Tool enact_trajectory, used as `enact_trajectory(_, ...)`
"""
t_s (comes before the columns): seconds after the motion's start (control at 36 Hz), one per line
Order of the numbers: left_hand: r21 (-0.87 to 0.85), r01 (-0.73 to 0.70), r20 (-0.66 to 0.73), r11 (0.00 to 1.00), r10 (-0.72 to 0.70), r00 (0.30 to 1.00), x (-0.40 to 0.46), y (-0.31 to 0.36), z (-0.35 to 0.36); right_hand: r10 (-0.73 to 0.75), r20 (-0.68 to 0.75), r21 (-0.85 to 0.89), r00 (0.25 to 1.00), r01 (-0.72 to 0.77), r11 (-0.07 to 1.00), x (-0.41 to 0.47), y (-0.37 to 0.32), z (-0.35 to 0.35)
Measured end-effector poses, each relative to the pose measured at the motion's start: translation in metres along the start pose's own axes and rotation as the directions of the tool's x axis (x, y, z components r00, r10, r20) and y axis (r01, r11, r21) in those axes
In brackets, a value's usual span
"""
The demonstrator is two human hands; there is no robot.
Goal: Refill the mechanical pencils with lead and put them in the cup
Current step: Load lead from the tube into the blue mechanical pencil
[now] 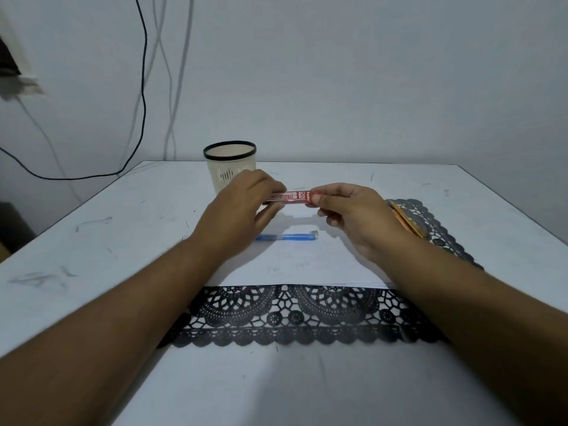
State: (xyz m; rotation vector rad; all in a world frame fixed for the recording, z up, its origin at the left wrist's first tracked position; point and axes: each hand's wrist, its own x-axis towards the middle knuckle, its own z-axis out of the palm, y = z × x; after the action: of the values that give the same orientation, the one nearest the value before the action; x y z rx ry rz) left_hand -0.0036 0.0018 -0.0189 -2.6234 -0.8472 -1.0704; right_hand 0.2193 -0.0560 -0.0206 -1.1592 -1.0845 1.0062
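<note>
Red lead case [292,197] held above table [92,241], pinched by left hand [242,207] and right hand [350,210]. Opening step; next needs cap off. Blue pencil [285,237] lies below, cup [230,164] behind.

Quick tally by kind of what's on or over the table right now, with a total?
Lead tube, red, marked 2B, held between left hand and right hand: 1
Blue mechanical pencil: 1
Orange pencils, partly hidden behind the right hand: count unclear, at least 1
Cup: 1
Black lace mats: 2
Total: at least 6
</note>
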Motion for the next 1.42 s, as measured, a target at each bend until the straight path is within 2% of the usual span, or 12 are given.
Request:
enact_trajectory(0.08, -0.143, 0.083, -0.043, 0.986, -0.090, 0.995, 0.001, 0.007, -0.007, 0.127, 0.010, 0.183, 0.992, -0.126, 0.975, -0.004, -0.001, 0.007)
enact_trajectory(0.17, -0.359, 0.193, -0.066, 0.913, -0.232, 0.971, 0.003, 0.013, -0.011, 0.237, 0.056, 0.344, 0.970, -0.242, 0.907, -0.007, -0.003, 0.013)
enact_trajectory(0.28, -0.549, 0.250, -0.033, 0.798, -0.319, 0.947, 0.003, 0.018, -0.016, 0.324, 0.145, 0.428, 0.935, -0.354, 0.832, -0.009, -0.003, 0.021)
enact_trajectory(0.53, -0.687, 0.248, 0.018, 0.683, -0.325, 0.946, 0.003, 0.020, -0.016, 0.404, 0.215, 0.518, 0.889, -0.455, 0.725, -0.012, -0.004, 0.024)
enact_trajectory(0.61, -0.653, 0.219, -0.007, 0.725, -0.295, 0.955, 0.003, 0.021, -0.017, 0.435, 0.244, 0.519, 0.867, -0.496, 0.696, -0.013, -0.005, 0.024)
enact_trajectory(0.75, -0.475, 0.121, -0.084, 0.872, -0.181, 0.980, 0.003, 0.024, -0.022, 0.456, 0.271, 0.519, 0.848, -0.528, 0.673, -0.014, -0.006, 0.024)
enact_trajectory(0.83, -0.383, 0.055, -0.128, 0.922, -0.112, 0.985, 0.003, 0.025, -0.023, 0.444, 0.290, 0.530, 0.848, -0.528, 0.663, -0.016, -0.007, 0.025)
enact_trajectory(0.97, -0.344, 0.036, -0.160, 0.938, -0.096, 0.982, 0.001, 0.026, -0.023, 0.408, 0.320, 0.527, 0.855, -0.518, 0.674, -0.020, -0.010, 0.027)
enact_trajectory(1.11, -0.271, 0.005, -0.123, 0.963, -0.039, 0.992, -0.001, 0.029, -0.019, 0.405, 0.328, 0.520, 0.854, -0.521, 0.677, -0.023, -0.013, 0.028)
enact_trajectory(1.42, -0.301, 0.017, -0.174, 0.954, -0.072, 0.982, -0.002, 0.030, -0.021, 0.430, 0.323, 0.511, 0.843, -0.538, 0.670, -0.021, -0.010, 0.026)
